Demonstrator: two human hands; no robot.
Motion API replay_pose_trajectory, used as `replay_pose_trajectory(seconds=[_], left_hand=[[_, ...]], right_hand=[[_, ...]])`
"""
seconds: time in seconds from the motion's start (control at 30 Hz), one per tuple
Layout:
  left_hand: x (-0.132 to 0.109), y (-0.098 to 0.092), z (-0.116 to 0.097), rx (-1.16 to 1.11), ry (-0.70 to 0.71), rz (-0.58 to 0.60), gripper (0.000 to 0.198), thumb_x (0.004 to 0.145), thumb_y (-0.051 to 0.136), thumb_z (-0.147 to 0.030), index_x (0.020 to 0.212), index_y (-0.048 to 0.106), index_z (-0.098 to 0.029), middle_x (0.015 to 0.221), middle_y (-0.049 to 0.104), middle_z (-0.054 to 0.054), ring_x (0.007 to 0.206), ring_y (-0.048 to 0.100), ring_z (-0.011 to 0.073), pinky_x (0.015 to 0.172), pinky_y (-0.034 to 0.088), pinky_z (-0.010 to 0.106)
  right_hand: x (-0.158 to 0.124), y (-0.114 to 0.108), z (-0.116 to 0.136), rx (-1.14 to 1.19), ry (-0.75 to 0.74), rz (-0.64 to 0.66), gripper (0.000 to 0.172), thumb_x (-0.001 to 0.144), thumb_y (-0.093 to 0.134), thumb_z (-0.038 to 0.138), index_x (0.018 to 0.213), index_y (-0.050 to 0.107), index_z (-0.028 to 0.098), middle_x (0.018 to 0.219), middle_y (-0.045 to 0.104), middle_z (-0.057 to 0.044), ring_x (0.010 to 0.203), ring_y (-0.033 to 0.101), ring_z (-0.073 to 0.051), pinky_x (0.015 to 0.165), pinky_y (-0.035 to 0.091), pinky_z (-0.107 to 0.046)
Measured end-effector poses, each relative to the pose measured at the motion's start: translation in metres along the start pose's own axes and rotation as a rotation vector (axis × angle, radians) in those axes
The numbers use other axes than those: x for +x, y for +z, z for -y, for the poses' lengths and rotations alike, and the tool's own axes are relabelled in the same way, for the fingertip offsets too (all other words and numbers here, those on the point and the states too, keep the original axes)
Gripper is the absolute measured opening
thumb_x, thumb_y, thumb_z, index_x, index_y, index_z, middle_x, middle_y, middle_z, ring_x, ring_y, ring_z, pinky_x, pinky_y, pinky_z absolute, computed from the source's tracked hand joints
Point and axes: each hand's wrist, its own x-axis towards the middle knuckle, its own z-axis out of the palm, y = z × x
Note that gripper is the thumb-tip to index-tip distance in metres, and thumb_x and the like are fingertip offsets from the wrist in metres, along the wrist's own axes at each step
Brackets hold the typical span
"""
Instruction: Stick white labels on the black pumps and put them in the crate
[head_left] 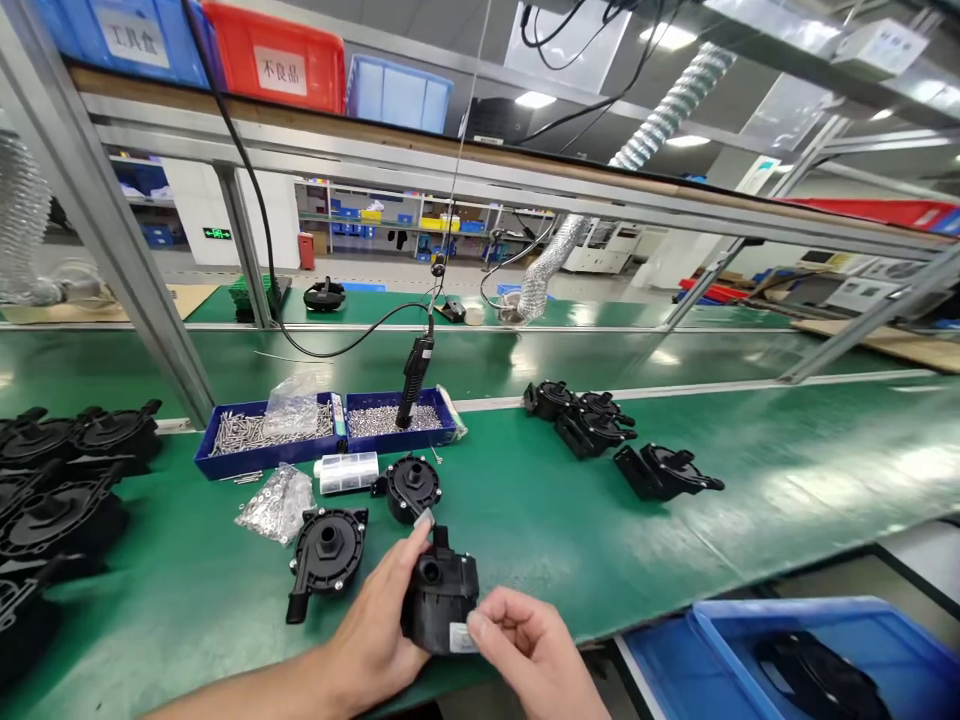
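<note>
My left hand [379,625] is wrapped round a black pump body [441,597] and holds it just above the green bench's near edge. My right hand [529,645] is curled, and its fingertips pinch at the white label on the body's lower right side. Two black pump covers lie just beyond, one [327,552] to the left and one [412,487] further back. An electric screwdriver [415,380] hangs on a cable, its tip resting in a blue tray of small screws [400,422].
A second blue tray [259,437] holds long screws and a plastic bag. A bag of washers [276,503] and a white box [347,471] lie nearby. Black pump parts are piled at the left [52,480] and the right [600,425]. A blue bin [810,655] stands below the bench's right.
</note>
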Motion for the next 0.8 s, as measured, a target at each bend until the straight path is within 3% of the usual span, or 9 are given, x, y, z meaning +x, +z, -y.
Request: replay_pose_trajectory(seconds=[0.3,0.57,0.67,0.8], left_hand=[[0.001,-0.001,-0.001,0.046,-0.006,0.007,0.091,0.088,0.062,-0.015,0.165,0.013,-0.026,0.150,0.051,0.016,0.135,0.054,0.0303,0.112,0.050,0.048],[0.002,-0.001,-0.003,0.018,0.017,0.005,0.089,0.091,0.062,-0.017,0.164,0.013,-0.025,0.152,0.050,0.015,0.135,0.055,0.0296,0.111,0.051,0.047],[0.001,-0.001,-0.002,0.023,0.026,0.018,0.089,0.091,0.062,-0.017,0.165,0.012,-0.025,0.159,0.043,0.016,0.137,0.053,0.0309,0.113,0.050,0.049],[0.000,0.000,0.000,0.017,0.030,0.024,0.088,0.092,0.061,-0.017,0.165,0.012,-0.024,0.161,0.040,0.017,0.137,0.052,0.0311,0.113,0.049,0.049]], right_hand=[[0.000,0.018,-0.004,-0.071,-0.025,-0.099,0.054,0.091,0.069,0.066,0.070,0.057,0.018,0.063,0.045,0.002,0.059,0.036,-0.013,0.057,0.030,-0.025],[0.000,0.019,-0.013,-0.219,-0.091,-0.146,0.051,0.096,0.065,0.062,0.071,0.058,0.018,0.062,0.045,0.003,0.056,0.037,-0.013,0.052,0.030,-0.025],[-0.001,0.018,-0.015,-0.432,-0.237,-0.180,0.044,0.101,0.061,0.051,0.070,0.059,0.019,0.061,0.043,0.003,0.052,0.037,-0.012,0.048,0.028,-0.025],[-0.004,0.016,-0.010,-0.884,-0.693,-0.283,0.019,0.099,0.064,0.022,0.079,0.065,0.021,0.057,0.049,0.003,0.046,0.045,-0.014,0.049,0.036,-0.027]])
